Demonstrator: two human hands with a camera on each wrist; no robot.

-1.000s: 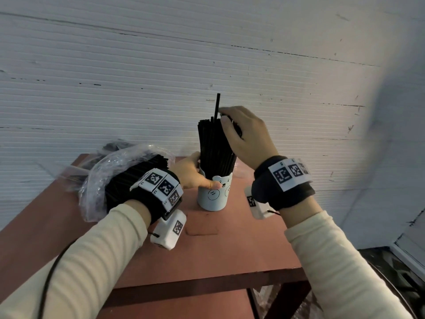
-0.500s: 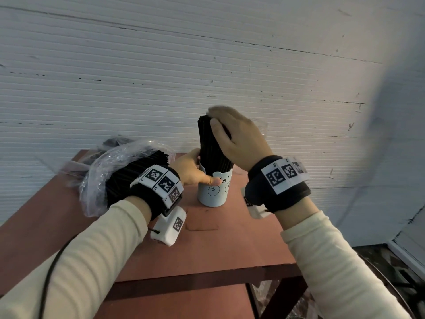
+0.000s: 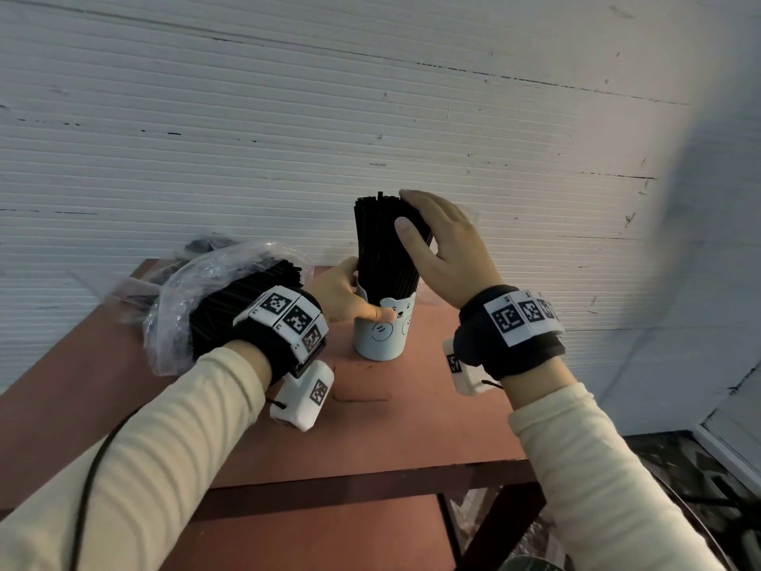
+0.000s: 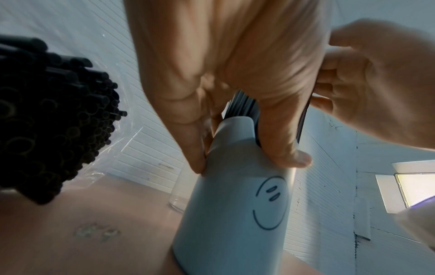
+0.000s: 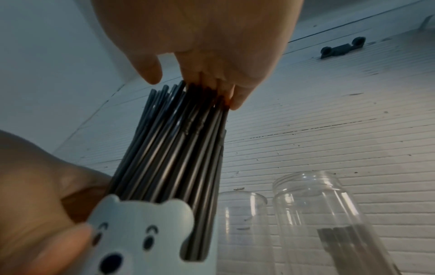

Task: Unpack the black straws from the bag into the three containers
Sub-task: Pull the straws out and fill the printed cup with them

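A pale blue bear-face cup [image 3: 381, 337] stands on the red-brown table [image 3: 412, 430], packed tight with upright black straws [image 3: 379, 249]. My left hand [image 3: 348, 298] grips the cup just below its rim, thumb across the front. My right hand [image 3: 440, 245] rests on the top right of the bundle. Its fingers [image 5: 231, 100] press on the straw tips and the thumb stays free in the right wrist view. A clear plastic bag [image 3: 173, 307] full of black straws [image 4: 47, 121] lies on its side left of the cup, behind my left wrist.
Two clear jars stand behind the cup by the white ribbed wall: a shorter one [image 5: 244, 223] and a taller one [image 5: 329, 214] with some black straws in it. The table's front edge [image 3: 370, 484] is near me, with a drop to the floor at right.
One straw stood above the bundle a second ago. My right hand pushed it down level, then slid to the bundle's top right side. The left hand kept its hold on the cup.
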